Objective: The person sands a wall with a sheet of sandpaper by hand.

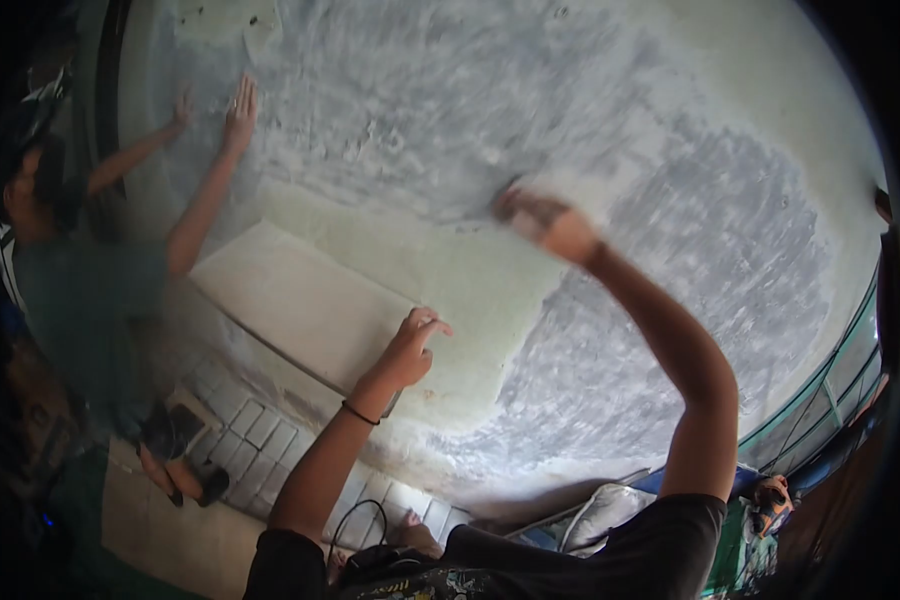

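Observation:
My right hand (560, 228) is raised against the grey-patched wall (710, 220), its fingers wrapped round something dark at the wall surface; motion blur hides what it is. Lower and to the left, my left hand (410, 348) is held up in front of the pale green part of the wall, fingers apart and partly bent, with nothing in it. A dark band circles my left wrist. Beside that hand, a pale flat board (300, 295) lies along the wall's lower part.
At the left stands a co-worker (90, 300) with both hands on the wall. Paving bricks (260, 425) and a cardboard sheet (170, 530) cover the floor at lower left. Bags (610, 515), an orange-and-black object (772, 500) and a green-framed panel (830, 400) are at lower right.

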`<state>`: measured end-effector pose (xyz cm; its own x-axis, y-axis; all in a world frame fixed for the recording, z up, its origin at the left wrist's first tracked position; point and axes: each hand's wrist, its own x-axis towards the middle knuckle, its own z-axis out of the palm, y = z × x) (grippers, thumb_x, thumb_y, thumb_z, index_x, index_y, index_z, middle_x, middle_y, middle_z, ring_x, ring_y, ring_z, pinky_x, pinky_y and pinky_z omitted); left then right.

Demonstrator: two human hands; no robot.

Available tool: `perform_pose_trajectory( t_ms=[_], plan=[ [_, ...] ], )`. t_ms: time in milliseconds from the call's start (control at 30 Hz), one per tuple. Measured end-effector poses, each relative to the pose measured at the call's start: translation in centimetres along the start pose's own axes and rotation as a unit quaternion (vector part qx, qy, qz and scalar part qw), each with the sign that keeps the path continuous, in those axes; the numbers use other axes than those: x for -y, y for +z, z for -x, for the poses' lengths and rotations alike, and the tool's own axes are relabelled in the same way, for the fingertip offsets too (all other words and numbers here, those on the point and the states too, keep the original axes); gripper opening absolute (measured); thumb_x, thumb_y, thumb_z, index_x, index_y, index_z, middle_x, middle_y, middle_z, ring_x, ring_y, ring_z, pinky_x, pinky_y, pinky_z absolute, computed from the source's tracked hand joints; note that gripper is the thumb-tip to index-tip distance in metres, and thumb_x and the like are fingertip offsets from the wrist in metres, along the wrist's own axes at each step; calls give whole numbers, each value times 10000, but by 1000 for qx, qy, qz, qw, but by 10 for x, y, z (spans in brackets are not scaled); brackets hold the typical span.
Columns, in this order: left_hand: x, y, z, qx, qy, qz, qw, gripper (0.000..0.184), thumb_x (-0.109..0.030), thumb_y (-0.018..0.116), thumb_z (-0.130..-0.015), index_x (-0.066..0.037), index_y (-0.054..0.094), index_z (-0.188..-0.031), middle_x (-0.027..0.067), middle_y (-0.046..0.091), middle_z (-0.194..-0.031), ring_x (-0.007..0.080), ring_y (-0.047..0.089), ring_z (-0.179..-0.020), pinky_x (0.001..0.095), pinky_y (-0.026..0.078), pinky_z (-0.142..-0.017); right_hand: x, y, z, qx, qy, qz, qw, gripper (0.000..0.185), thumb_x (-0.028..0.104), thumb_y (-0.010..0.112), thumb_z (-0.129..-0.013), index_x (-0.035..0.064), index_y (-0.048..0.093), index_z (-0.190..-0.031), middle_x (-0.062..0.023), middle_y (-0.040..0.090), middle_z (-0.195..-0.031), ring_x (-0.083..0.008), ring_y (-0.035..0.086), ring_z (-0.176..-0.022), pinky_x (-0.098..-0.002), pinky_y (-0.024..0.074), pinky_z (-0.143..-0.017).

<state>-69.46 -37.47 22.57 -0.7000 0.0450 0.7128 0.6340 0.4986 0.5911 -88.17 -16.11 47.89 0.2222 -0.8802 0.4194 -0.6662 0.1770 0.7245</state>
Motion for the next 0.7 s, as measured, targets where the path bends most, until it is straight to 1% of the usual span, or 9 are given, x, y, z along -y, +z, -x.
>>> perform_pose_trajectory(
  t_ms=[33, 100, 300, 333, 433, 500, 633, 667, 700],
  plan=[
    [-3, -1, 0, 3, -13, 10, 1000, 566, 172, 489, -664, -108, 618, -1139, 194, 468, -1250, 393, 480, -1216, 423, 442, -1026, -11, -42, -20, -9, -55, 77, 995, 351, 185, 651, -870, 82, 643, -1205, -98, 645, -1336, -255, 646, -1183, -388, 533, -996],
    [-5, -4, -2, 32, -37, 22, 999, 536, 172, 489, -680, -101, 621, -1122, 181, 478, -1257, 387, 500, -1216, 412, 450, -1019, -17, -81, -32, -61, 132, 92, 985, 338, 82, 634, -900, 59, 638, -1238, -94, 638, -1351, -275, 622, -1227, -381, 565, -953],
    [-15, -8, -3, 59, -39, 12, 997, 498, 166, 496, -696, -94, 630, -1100, 159, 506, -1247, 362, 512, -1233, 400, 457, -1017, -20, -59, 36, 61, 120, 72, 988, 408, 385, 542, -1033, 218, 573, -1404, -85, 648, -1348, -260, 659, -1175, -387, 555, -1001],
    [-16, -9, 0, 62, -42, 13, 997, 498, 166, 496, -696, -94, 630, -1100, 159, 506, -1247, 362, 512, -1233, 400, 457, -1017, -29, -95, 12, 142, 343, -132, 919, 430, 386, 422, -1082, 211, 501, -1467, -59, 601, -1417, -220, 639, -1214, -397, 587, -949],
    [-18, -9, -5, 59, -50, 21, 997, 486, 161, 495, -705, -93, 626, -1099, 155, 519, -1238, 347, 537, -1206, 394, 475, -992, -42, -88, 13, -106, 212, 146, 960, 410, 45, 553, -959, 169, 598, -1347, -20, 564, -1465, -231, 610, -1267, -398, 585, -970],
    [-14, -6, -2, 46, -56, 26, 997, 521, 183, 458, -668, -62, 625, -1096, 136, 535, -1186, 293, 569, -1035, 375, 491, -913, 4, -63, 27, -90, 134, 162, 974, 475, -37, 612, -851, 161, 637, -1282, -17, 574, -1456, -251, 586, -1300, -406, 545, -1038],
    [-13, -9, -3, 45, -42, 26, 998, 507, 179, 458, -667, -61, 631, -1079, 132, 548, -1154, 290, 573, -1005, 370, 492, -902, 10, -87, 38, 42, 220, -156, 962, 343, 128, 565, -992, 143, 634, -1328, -25, 596, -1432, -246, 555, -1333, -422, 477, -1107],
    [-13, -11, -5, 46, -33, 24, 998, 499, 177, 460, -669, -62, 634, -1070, 130, 556, -1139, 291, 576, -995, 369, 493, -904, -32, -90, 43, -13, 140, -12, 990, 327, 184, 538, -1027, 130, 636, -1334, -63, 625, -1390, -242, 598, -1280, -416, 494, -1083],
    [-15, -7, -4, 52, -25, 28, 998, 490, 175, 462, -671, -62, 638, -1062, 128, 564, -1123, 292, 579, -985, 367, 494, -906, -64, -106, 35, -72, 240, -115, 961, 335, 199, 520, -1037, 134, 618, -1350, -100, 608, -1405, -258, 620, -1242, -414, 516, -1049]
  ],
)
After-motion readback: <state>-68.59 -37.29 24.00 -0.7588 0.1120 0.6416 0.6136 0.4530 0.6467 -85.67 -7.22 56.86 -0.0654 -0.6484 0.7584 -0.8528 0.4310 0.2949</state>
